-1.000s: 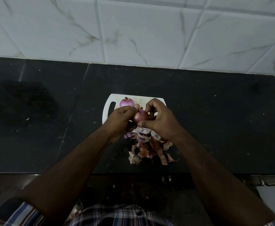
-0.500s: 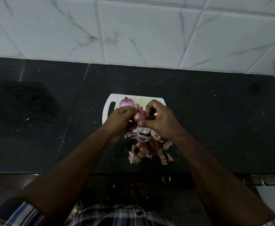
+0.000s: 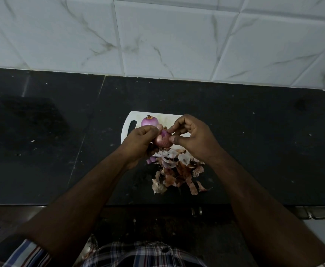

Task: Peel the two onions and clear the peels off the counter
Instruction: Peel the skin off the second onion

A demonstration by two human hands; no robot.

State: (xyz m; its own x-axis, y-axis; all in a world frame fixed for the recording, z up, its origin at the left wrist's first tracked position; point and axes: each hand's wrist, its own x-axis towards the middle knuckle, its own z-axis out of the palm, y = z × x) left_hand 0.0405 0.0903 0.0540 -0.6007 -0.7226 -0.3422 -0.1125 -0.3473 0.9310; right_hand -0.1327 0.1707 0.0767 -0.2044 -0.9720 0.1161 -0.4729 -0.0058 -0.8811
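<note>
While you look down over the dark tabletop point(image 3: 42, 151), your left hand point(image 3: 140, 141) sits just left of centre with its fingers curled round the left side of the onion being peeled point(image 3: 162, 140), thumb tip resting at the onion's twelve o'clock. That grip is clenched on the onion, which hangs above the near edge of the white cutting board point(image 3: 128, 130) rather than resting on it. At about eleven o'clock from the held onion, the peeled onion point(image 3: 149, 121) sits on the board, pale purple with its brown stem end up, just beside your left thumb; you cannot tell whether they touch.

The held onion shows reddish-brown skin over most of its body with a paler purple patch near the top. Below it, at six o'clock, the pile of peels point(image 3: 177, 174) spreads from the board's near edge onto the tabletop toward you: white and purple pieces nearest the board, dry brown scraps closer to the tabletop's front edge. A small purple piece point(image 3: 151, 160) lies at the pile's nine o'clock side, under your left wrist.

Your right hand point(image 3: 194, 139) meets the onion from three o'clock, thumb pressed on its right flank and forefinger tip pinching at its top, the other fingers curled above; this grip grasps the same onion. Behind everything, at twelve o'clock, runs the white marbled tile wall point(image 3: 167, 35).
</note>
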